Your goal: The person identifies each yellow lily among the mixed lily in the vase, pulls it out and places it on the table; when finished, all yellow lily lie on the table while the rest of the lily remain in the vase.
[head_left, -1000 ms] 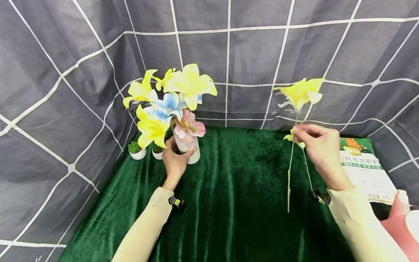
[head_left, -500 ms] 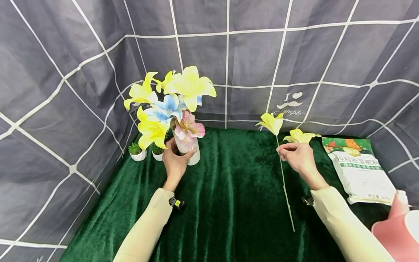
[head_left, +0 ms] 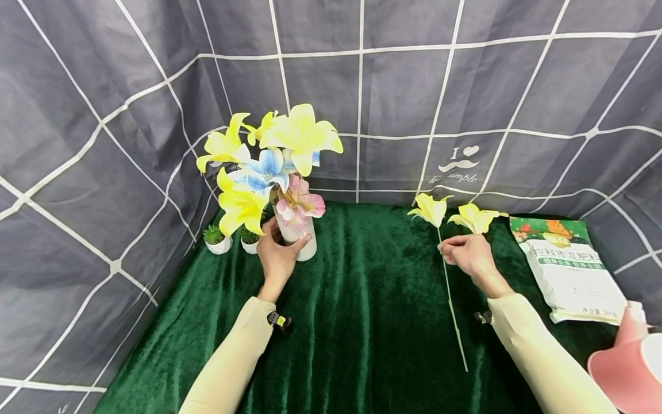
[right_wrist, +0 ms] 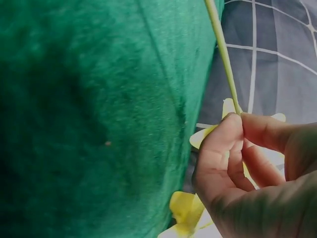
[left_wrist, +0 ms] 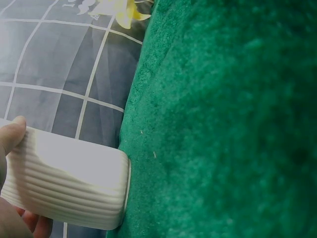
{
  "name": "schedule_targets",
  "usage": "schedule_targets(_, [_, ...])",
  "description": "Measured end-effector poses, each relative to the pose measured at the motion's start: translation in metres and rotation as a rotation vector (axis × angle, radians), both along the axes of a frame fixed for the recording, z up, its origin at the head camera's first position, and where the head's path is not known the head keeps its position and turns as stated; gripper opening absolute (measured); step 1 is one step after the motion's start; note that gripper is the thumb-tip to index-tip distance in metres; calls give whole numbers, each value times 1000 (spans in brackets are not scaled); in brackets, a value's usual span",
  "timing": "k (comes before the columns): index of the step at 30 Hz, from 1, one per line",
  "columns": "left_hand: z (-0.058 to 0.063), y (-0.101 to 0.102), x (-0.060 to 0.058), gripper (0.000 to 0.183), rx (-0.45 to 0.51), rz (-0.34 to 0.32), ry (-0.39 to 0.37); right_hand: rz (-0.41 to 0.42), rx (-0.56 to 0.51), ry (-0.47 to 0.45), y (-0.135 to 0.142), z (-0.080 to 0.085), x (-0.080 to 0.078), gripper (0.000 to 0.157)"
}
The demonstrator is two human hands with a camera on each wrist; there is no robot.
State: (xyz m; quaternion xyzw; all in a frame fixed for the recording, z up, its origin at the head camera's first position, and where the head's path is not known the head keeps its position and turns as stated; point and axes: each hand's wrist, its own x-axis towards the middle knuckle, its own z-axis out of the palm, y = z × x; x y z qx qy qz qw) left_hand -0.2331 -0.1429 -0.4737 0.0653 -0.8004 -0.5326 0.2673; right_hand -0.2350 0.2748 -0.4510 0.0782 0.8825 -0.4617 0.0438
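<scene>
Toward the back left, a ribbed white vase [head_left: 306, 244] stands on the green cloth, and my left hand [head_left: 276, 257] grips its side. Yellow lilies [head_left: 301, 135], a blue lily [head_left: 269, 167] and a pink flower [head_left: 299, 204] rise from it. The left wrist view shows the vase [left_wrist: 74, 183] with its base at the cloth. On the right, my right hand [head_left: 469, 256] pinches the stem of a yellow lily [head_left: 431, 210] between thumb and fingers. Its bloom points away from me; the thin green stem [right_wrist: 225, 54] runs back toward me. Another yellow lily [head_left: 476, 218] shows just behind that hand.
Two small potted plants [head_left: 218, 240] in white pots sit left of the vase. A white and green bag [head_left: 574, 276] lies at the right, with a pink watering can [head_left: 623, 365] nearer me. Grey gridded fabric [head_left: 393, 86] walls the back and sides.
My right hand has come down and to the left with the yellow lily, lowering its bloom from upright toward the cloth. The left hand stays on the vase.
</scene>
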Motion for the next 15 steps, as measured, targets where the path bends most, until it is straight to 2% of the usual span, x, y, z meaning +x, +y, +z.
schedule_targets(6, [0, 0, 0, 83, 3, 4, -12, 16, -54, -59, 4, -10, -1, 28])
schedule_targets(15, [0, -1, 0, 82, -3, 3, -4, 18, -34, -79, 7, -15, -2, 31])
